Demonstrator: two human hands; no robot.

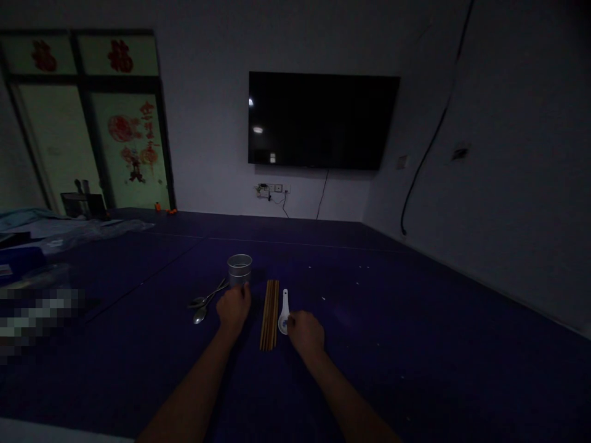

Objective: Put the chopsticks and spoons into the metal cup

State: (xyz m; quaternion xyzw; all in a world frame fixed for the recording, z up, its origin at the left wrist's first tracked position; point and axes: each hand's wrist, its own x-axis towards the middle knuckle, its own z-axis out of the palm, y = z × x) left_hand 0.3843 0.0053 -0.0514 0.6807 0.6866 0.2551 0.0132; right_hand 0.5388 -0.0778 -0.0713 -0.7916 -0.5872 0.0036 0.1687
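My left hand (pixel 234 309) rests on the dark blue table as a loose fist, its knuckles overlapping the lower front of a metal cup (pixel 239 271); whether they touch, I cannot tell. The cup stands upright. Left of it lie two metal spoons (pixel 200 314), their handles crossing. Between my hands a bundle of wooden chopsticks (pixel 269 315) lies side by side, pointing away from me. A white soup spoon (pixel 284 311) with a blue pattern is just right of them. My right hand (pixel 306 332) is closed in a fist at the bowl of that spoon, partly covering its edge.
The table (pixel 415 344) stretches to the wall, with small white scraps (pixel 324 298) on its right half. Clear plastic wrapping (pixel 92 231), a blue container (pixel 21 261) and a dark holder (pixel 83 204) occupy the left. A black cable (pixel 427 151) hangs on the right wall.
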